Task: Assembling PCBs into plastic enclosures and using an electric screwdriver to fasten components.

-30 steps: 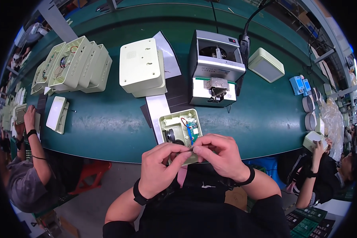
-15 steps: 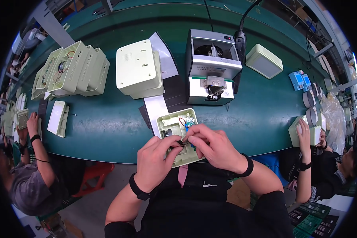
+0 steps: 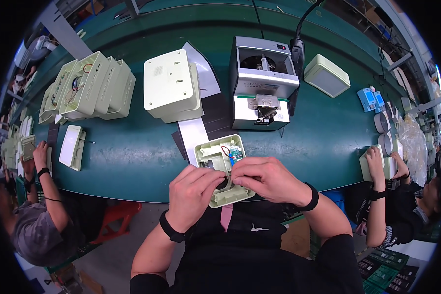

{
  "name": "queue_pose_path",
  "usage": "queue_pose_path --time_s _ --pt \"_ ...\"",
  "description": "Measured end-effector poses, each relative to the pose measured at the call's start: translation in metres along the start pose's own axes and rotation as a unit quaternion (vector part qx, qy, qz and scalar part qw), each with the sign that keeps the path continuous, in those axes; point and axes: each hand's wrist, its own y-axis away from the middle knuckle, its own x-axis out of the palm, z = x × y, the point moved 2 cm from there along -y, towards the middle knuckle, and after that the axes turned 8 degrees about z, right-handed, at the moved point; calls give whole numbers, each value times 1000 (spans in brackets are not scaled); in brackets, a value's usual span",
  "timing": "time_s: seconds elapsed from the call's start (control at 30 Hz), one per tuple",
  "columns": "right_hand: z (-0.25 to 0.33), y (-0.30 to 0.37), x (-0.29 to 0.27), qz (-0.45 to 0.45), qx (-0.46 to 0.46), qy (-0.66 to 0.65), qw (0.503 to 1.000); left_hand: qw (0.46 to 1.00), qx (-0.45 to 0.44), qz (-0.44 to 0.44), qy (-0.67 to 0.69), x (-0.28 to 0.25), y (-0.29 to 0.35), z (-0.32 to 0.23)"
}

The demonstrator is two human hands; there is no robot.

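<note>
An open pale-green plastic housing (image 3: 237, 197) lies at the bench's front edge, right in front of me. In it are a small green circuit board (image 3: 237, 152), a looped red wire (image 3: 224, 149) and a dark round part (image 3: 223, 184) partly under my fingers. My left hand (image 3: 191, 191) reaches over the housing's left side, thumb and fingertips pinched together. Opposite it, my right hand (image 3: 269, 180) pinches too, its fingertips close to the left ones above the dark part. What sits between the fingertips is too small and covered to make out.
Behind the housing stands a silver-and-black bench machine (image 3: 264, 88). Closed pale housings (image 3: 169, 83) are stacked left of it, open ones (image 3: 100, 90) farther left. A white-faced case (image 3: 72, 147) lies at left, another (image 3: 327, 76) at right. People work on both sides.
Both hands have shifted slightly and my fingertips now meet higher, pinched closer together. More of the circuit board and the dark round part shows. The co-worker's hand at right has lowered a little.
</note>
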Motion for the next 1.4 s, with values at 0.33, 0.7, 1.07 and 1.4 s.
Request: queue_pose_path --time_s 0.33,0.7,1.07,1.4 --pt "2 -15 -4 -83 29 97 991 1000 2 -18 -13 3 -1 2" --pt "3 -17 0 -34 17 130 991 1000 -6 -4 -5 3 -2 3" --pt "0 -13 -6 -72 -29 28 997 1000 5 23 17 0 -5 3" --pt "5 -13 1 -17 18 155 988 999 -14 37 32 -3 -7 -1"
